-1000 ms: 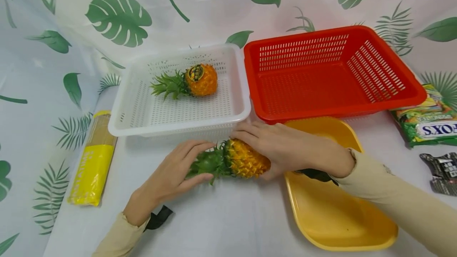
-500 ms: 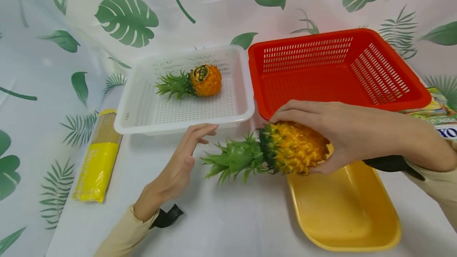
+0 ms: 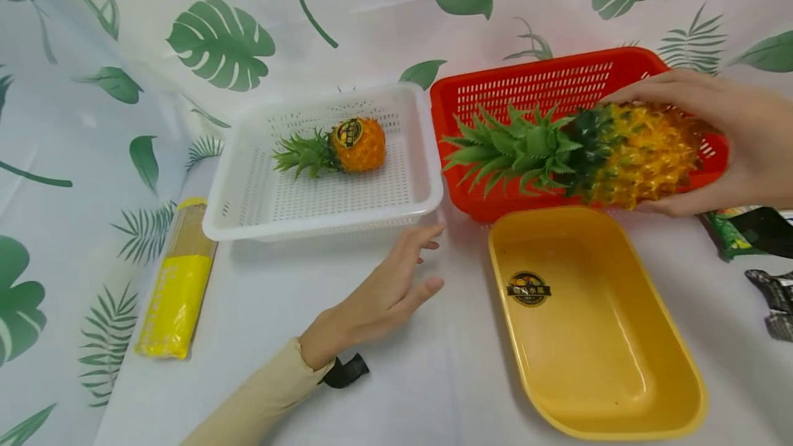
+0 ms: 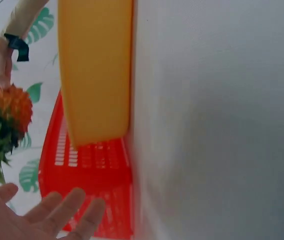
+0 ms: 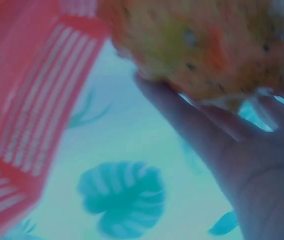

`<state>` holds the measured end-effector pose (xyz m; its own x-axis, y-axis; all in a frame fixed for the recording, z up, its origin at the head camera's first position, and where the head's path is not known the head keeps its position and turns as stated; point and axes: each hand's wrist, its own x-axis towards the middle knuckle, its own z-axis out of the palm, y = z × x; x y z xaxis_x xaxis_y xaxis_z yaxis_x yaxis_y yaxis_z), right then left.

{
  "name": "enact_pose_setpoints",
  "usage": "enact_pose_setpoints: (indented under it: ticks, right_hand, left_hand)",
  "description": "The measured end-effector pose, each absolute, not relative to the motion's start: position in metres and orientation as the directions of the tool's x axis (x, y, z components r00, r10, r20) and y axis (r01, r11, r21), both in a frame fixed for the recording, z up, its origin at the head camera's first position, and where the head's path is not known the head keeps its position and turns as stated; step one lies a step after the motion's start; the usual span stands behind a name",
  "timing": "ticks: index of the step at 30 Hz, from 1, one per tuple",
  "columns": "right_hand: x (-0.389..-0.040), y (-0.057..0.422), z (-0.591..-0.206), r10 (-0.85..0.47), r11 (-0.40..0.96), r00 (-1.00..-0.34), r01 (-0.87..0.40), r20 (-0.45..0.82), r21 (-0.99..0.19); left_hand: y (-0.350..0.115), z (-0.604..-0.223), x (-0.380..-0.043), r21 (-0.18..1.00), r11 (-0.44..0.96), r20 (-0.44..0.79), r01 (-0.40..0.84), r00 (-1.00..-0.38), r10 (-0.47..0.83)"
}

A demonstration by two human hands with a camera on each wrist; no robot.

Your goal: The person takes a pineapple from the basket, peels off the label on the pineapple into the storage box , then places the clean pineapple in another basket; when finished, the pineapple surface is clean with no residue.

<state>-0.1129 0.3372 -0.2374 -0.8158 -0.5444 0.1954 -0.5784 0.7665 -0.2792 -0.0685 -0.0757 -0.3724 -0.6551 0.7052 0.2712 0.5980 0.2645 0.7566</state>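
My right hand (image 3: 737, 136) grips a pineapple (image 3: 644, 153) by its round orange end, with the green leaves pointing left. In the head view the fruit overlaps the red basket (image 3: 455, 184), held above it. The right wrist view shows the thumb and fingers around the blurred base of the pineapple (image 5: 207, 50). My left hand (image 3: 384, 294) is over the white tablecloth between the baskets and the yellow basin (image 3: 576, 336), fingers relaxed and holding nothing. A second, smaller pineapple (image 3: 361, 146) with a black label lies on its side in the white basket (image 3: 322, 226).
A yellow packet (image 3: 176, 294) lies along the left side of the table. At the right are a green packet (image 3: 734, 239), partly hidden behind the right wrist, and a black-and-white packet (image 3: 774, 294). A dark fruit label (image 3: 528, 288) shows inside the yellow basin. Leaf-patterned cloth stands behind.
My right hand has lifted the pineapple from the tablecloth and carried it right and away, over the red basket. The left hand has let go of its leaves and shifted right.
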Motion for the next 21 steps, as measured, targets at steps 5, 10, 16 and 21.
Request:
enact_pose_setpoints:
  ticks: [5,10,16,21]
  right_hand:
    - [-0.121,0.353,-0.246,-0.480,0.810,-0.854,-0.520,0.202,-0.271]
    - [-0.126,0.364,-0.260,-0.376,0.860,-0.911,-0.411,0.171,-0.302]
    - [-0.141,0.375,-0.273,-0.311,0.880,-0.932,-0.356,0.187,-0.313]
    - [-0.157,0.379,-0.283,-0.323,0.885,-0.933,-0.358,0.160,-0.299]
  left_hand:
    - [-0.049,-0.379,-0.073,0.776,0.304,0.232,0.553,-0.698,0.677]
    - [-0.027,-0.382,-0.079,0.773,0.325,0.258,0.545,-0.737,0.624]
    - [-0.009,-0.382,-0.085,0.817,0.336,0.235,0.468,-0.803,0.548]
    - [0.003,-0.379,-0.092,0.867,0.326,0.193,0.376,-0.858,0.475]
